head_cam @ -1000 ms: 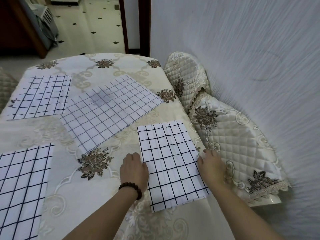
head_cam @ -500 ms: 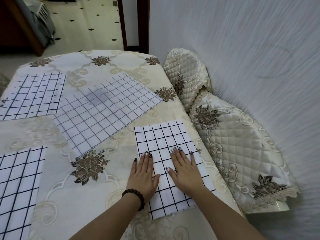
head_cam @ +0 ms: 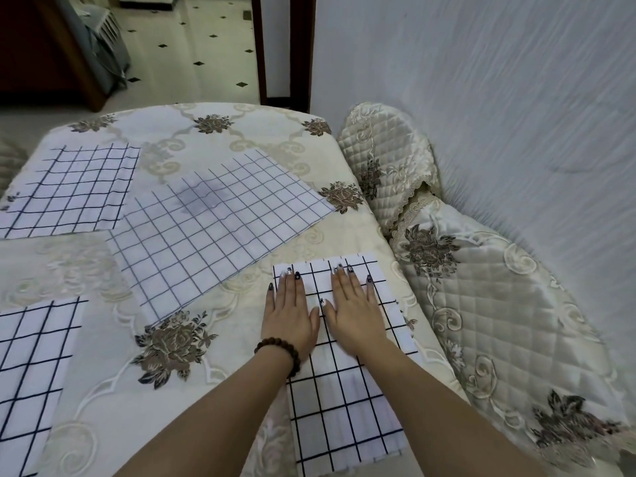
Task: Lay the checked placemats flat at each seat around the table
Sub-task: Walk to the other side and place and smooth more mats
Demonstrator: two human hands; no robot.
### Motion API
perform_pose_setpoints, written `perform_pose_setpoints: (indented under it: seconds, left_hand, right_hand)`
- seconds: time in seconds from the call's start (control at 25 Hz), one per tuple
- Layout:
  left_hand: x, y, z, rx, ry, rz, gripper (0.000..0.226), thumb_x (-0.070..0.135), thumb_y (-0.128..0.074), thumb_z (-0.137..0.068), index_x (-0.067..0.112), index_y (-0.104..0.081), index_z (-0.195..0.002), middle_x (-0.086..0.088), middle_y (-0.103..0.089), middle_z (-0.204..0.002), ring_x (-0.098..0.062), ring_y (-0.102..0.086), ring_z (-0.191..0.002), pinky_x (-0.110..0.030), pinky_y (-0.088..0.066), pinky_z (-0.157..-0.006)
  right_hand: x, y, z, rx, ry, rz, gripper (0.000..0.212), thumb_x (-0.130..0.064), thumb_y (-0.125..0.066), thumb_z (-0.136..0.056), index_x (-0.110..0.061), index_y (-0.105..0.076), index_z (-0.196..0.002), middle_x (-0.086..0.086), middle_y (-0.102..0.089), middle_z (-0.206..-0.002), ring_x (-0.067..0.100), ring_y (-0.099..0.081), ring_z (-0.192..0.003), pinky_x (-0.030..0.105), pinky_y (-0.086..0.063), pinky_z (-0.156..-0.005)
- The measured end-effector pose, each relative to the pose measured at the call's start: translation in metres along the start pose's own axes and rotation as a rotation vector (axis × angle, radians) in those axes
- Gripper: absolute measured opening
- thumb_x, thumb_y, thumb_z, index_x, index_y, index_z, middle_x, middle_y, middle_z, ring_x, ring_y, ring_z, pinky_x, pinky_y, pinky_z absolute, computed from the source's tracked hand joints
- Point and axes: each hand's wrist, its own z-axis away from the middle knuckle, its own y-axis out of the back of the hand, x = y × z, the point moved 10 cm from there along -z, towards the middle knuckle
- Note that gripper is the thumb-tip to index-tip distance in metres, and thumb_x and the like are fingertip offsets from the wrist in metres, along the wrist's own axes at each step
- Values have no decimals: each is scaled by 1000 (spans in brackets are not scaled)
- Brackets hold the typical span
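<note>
A white placemat with black checks (head_cam: 344, 401) lies on the table near its right edge, in front of me. My left hand (head_cam: 289, 315) rests flat on its left edge, fingers spread. My right hand (head_cam: 354, 311) lies flat on the mat's upper middle, palm down. A large finer-checked cloth (head_cam: 213, 232) lies diagonally in the middle of the table. Another checked placemat (head_cam: 72, 191) sits at the far left. A third (head_cam: 31, 370) lies at the near left, cut off by the frame.
The table wears a cream floral tablecloth (head_cam: 172, 346). A chair in a quilted cream cover (head_cam: 481, 304) stands close at the table's right, against a white textured wall (head_cam: 499, 98). A doorway (head_cam: 192, 46) to a tiled floor lies beyond the far end.
Both hands moved from the mat's side edges onto its top, then slid forward toward its far end, palms flat. The mat lies smoother.
</note>
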Motion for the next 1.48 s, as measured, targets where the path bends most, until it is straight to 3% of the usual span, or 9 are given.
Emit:
perform_pose_setpoints:
  seconds: [0.2,0.56,0.68,0.76,1.0,1.12,1.28,1.36,1.48]
  left_hand:
    - [-11,-17,-2,-33,4,-32,86,60,13,-80,8,11,-149,-9,14,-159,-20,16,-145,-39,9,-118]
    - [-3,14,24,-5,-30,135,70,51,4,-85,14,22,-141,-4,22,-154,-17,24,-142,-41,13,-117]
    - [25,19,98,136,-149,124,67,41,-16,-92,6,-11,-149,-9,-7,-157,-24,-6,-146,-42,0,-116]
    - [40,-9,137,73,-213,125,60,36,-30,-92,5,-37,-142,-12,-34,-151,-27,-27,-142,-43,-12,-111]
    - [33,-45,152,-35,-110,36,63,45,-25,-95,3,-46,-137,-14,-44,-145,-27,-36,-137,-41,-11,-110]
    - [31,-44,153,-44,-89,33,70,50,-31,-90,2,-42,-139,-16,-40,-147,-28,-35,-138,-46,-16,-111]
    - [27,-43,152,-9,-70,33,72,51,-31,-89,1,-41,-140,-16,-41,-146,-28,-37,-137,-48,-17,-110]
    - [28,-43,152,-17,-63,50,73,52,-28,-89,3,-38,-141,-15,-38,-148,-27,-34,-139,-47,-15,-111]
    - [27,-36,153,-33,-74,84,76,54,-12,-89,9,-11,-150,-6,-6,-158,-19,-5,-147,-42,3,-116]
  right_hand:
    - [26,-15,-1,-21,-56,19,77,-61,-1,-86,-19,3,-151,-4,7,-160,12,9,-146,42,10,-117]
    - [94,16,56,-3,-235,-46,71,-58,-2,-91,-19,12,-149,-3,14,-158,14,11,-146,44,6,-118]
    - [48,15,111,103,-114,-79,71,-58,-2,-91,-18,1,-150,-5,7,-157,14,3,-146,39,6,-118]
    - [24,-1,138,141,-78,-57,65,-51,-15,-96,-14,-16,-150,0,-12,-157,17,-15,-144,42,-5,-115]
    - [17,-27,151,105,-119,33,66,-50,-31,-91,-11,-34,-144,5,-33,-152,21,-31,-140,50,-14,-111]
    - [43,-25,158,102,-204,40,71,-55,-26,-91,-11,-28,-147,4,-29,-154,20,-29,-141,49,-7,-113]
    - [72,-24,167,33,-242,40,74,-60,-8,-87,-19,4,-148,-4,4,-158,10,4,-145,47,15,-114]
    - [71,-23,168,26,-245,30,74,-60,-6,-87,-19,7,-148,-6,11,-156,9,9,-144,46,17,-113]
    - [69,-23,166,-4,-221,-6,75,-59,-2,-84,-20,9,-148,-10,16,-153,7,13,-143,45,19,-114]
